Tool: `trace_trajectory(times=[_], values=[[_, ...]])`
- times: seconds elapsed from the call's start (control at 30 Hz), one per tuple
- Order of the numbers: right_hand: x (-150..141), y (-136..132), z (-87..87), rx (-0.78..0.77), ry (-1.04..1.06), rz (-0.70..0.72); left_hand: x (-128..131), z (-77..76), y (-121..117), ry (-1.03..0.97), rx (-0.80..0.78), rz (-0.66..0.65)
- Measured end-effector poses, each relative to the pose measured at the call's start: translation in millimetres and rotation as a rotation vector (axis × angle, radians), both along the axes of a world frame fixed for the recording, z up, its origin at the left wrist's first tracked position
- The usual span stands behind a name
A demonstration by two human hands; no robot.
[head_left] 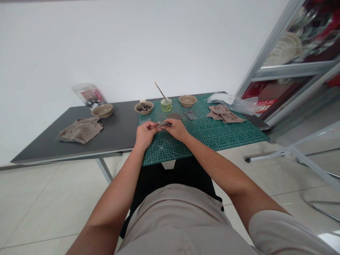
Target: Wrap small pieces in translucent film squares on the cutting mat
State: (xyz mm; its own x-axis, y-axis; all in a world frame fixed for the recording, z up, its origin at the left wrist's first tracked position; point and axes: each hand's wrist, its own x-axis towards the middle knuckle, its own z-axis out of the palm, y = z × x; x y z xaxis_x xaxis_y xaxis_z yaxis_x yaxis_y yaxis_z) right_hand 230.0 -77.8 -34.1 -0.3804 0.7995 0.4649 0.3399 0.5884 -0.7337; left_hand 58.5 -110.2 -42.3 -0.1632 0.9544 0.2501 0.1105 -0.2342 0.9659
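Note:
My left hand (145, 135) and my right hand (176, 129) meet above the green cutting mat (212, 136). Between their fingertips they grip a small grey folded piece (164, 123), perhaps sandpaper; the fingers hide part of it, and I cannot tell if something else is inside. Just beyond my hands lies a brown, rough-looking square sheet (174, 116). To its right is a small dark grey rectangular piece (190, 115). Farther back stands a glass jar (166, 105) of yellow-green liquid with a thin stick (160, 90) leaning out of it.
Along the back are a bowl of dark pieces (143, 108), a tan bowl (187, 101) and another bowl (102, 111) beside a clear container (89, 95). Brown cloths (81, 130) (225, 114) lie left and right. A plastic bag (233, 101) sits at the right back, near a cabinet (287, 72).

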Motion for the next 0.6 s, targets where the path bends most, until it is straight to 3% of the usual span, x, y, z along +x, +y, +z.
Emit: trace_trajectory(times=[0.23,0.6], values=[[0.4,0.6,-3.1,-0.012,0.009,-0.071,0.1,1.0,-1.5,0.029,0.014,0.013],[0.0,-2.8,-2.1,-0.076,0.049,-0.018,0.7,2.6,-3.1,-0.004,-0.005,-0.003]])
